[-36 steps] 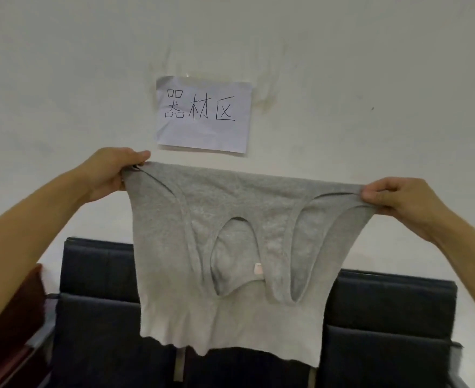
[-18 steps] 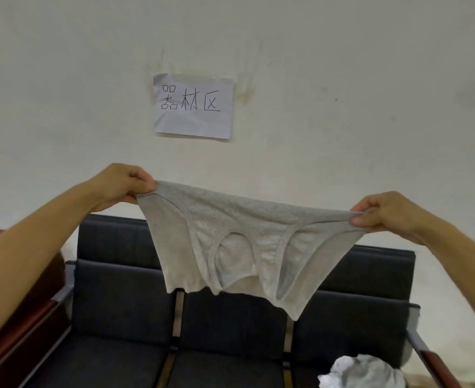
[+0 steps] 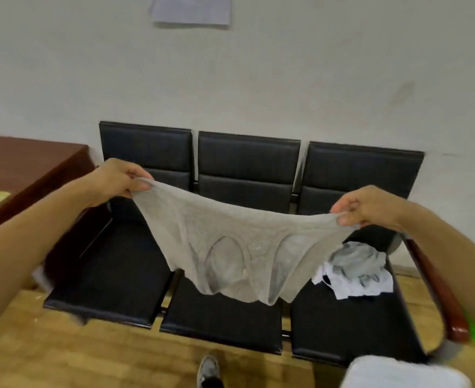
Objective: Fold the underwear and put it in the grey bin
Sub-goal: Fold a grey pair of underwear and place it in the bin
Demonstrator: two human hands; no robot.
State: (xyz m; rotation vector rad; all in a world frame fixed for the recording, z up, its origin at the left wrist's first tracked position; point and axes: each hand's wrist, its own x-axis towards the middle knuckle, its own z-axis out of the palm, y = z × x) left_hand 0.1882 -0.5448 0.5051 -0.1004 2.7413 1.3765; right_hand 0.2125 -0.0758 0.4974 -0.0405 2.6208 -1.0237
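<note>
Left hand (image 3: pixel 116 179) and right hand (image 3: pixel 366 207) each pinch a waistband corner, the underwear (image 3: pixel 230 242) hanging spread between both grips, unfolded; next it likely needs laying flat on the seats (image 3: pixel 113 275) below; no bin visible

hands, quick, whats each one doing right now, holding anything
Left hand: closed, pinching one end of the grey underwear waistband.
Right hand: closed, pinching the other end of the waistband.

Bare forearms (image 3: pixel 48 228), no sleeves; 1 grey-white sneaker (image 3: pixel 208 369) and a dark trouser cuff.
</note>
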